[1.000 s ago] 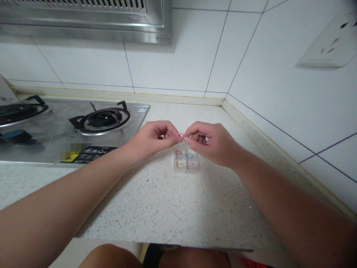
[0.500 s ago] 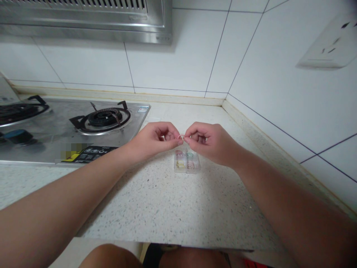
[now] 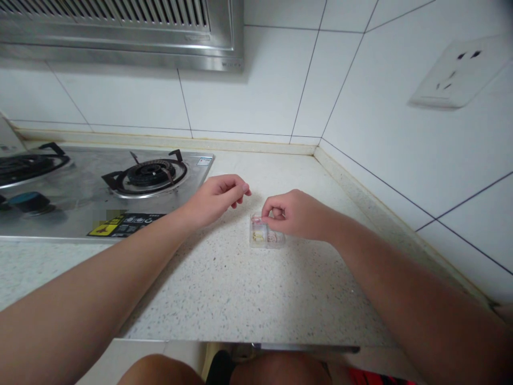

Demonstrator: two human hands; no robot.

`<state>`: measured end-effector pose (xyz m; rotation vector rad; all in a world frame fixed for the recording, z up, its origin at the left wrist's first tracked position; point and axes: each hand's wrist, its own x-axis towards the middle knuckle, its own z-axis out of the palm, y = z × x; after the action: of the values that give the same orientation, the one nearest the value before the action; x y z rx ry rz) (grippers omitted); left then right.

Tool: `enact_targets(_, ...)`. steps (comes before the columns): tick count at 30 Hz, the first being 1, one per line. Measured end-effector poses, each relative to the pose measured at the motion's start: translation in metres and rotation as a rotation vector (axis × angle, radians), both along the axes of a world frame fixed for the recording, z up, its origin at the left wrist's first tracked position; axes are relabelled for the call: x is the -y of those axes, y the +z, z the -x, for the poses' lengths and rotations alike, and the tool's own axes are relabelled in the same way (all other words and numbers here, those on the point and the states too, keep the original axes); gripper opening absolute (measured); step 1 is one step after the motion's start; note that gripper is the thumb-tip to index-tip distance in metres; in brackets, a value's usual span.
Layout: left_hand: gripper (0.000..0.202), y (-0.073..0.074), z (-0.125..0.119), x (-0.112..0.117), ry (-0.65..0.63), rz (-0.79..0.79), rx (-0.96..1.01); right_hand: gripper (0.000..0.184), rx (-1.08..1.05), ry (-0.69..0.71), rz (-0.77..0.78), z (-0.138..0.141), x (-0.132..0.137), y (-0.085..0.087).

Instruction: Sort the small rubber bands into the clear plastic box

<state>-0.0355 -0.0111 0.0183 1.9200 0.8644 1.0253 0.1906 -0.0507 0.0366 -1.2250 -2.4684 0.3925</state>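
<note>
A small clear plastic box (image 3: pixel 267 246) with compartments lies on the speckled counter, holding little yellow, pink and reddish loop-like pieces. My right hand (image 3: pixel 294 214) is over the box's far right part, thumb and forefinger pinched together at its far left compartment, which has pink pieces in it. Whatever may be between those fingertips is too small to make out, and the hand covers the far right compartment. To the left of the box, my left hand (image 3: pixel 225 197) hovers above the counter, fingers curled and thumb against the forefinger, with nothing visible in it.
A steel gas hob (image 3: pixel 84 206) with black burner supports fills the left of the counter (image 3: pixel 240 299). Above it hangs a range hood (image 3: pixel 160 53). White tiled walls meet in a corner behind, and a socket (image 3: pixel 452 75) is on the right wall.
The hands were together, pinching a thin pinkish loop. Now they are apart: my left hand has drawn back left, and my right has come down to the box. The view has shifted slightly.
</note>
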Motion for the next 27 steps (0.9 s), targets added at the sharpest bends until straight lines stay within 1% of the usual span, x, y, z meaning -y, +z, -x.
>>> enact_targets(3,0.026,0.003,-0.002,0.003,-0.004,-0.017,-0.049,0.019,0.06,-0.025,-0.017,0.001,0.001,-0.001)
enact_targets(7,0.025,0.003,-0.001,0.004,-0.014,-0.023,-0.078,0.021,0.113,-0.044,-0.081,0.002,0.001,-0.004)
enact_targets(10,0.027,0.001,0.001,0.0,-0.016,-0.043,-0.096,0.019,0.071,-0.054,-0.127,0.001,0.0,-0.005)
enact_targets(13,0.029,-0.002,0.004,-0.005,0.007,-0.098,-0.134,0.016,0.009,-0.083,-0.197,-0.003,-0.004,-0.007)
enact_targets(16,0.033,0.0,0.01,-0.009,0.078,-0.195,-0.248,0.019,-0.007,-0.171,-0.296,-0.013,-0.011,-0.01)
enact_targets(18,0.033,0.003,0.016,-0.012,0.131,-0.292,-0.39,0.018,-0.025,-0.243,-0.341,-0.021,-0.018,-0.013)
enact_targets(21,0.033,0.01,0.03,-0.018,0.256,-0.404,-0.601,0.02,-0.041,-0.361,-0.36,-0.034,-0.028,-0.022)
enact_targets(23,0.033,0.013,0.039,-0.023,0.348,-0.412,-0.697,0.02,-0.024,-0.445,-0.351,-0.042,-0.034,-0.029)
enact_targets(25,0.034,0.014,0.049,-0.028,0.414,-0.387,-0.756,0.022,-0.004,-0.533,-0.332,-0.048,-0.038,-0.036)
enact_targets(27,0.035,0.012,0.058,-0.031,0.417,-0.342,-0.802,0.022,0.0,-0.57,-0.326,-0.054,-0.041,-0.043)
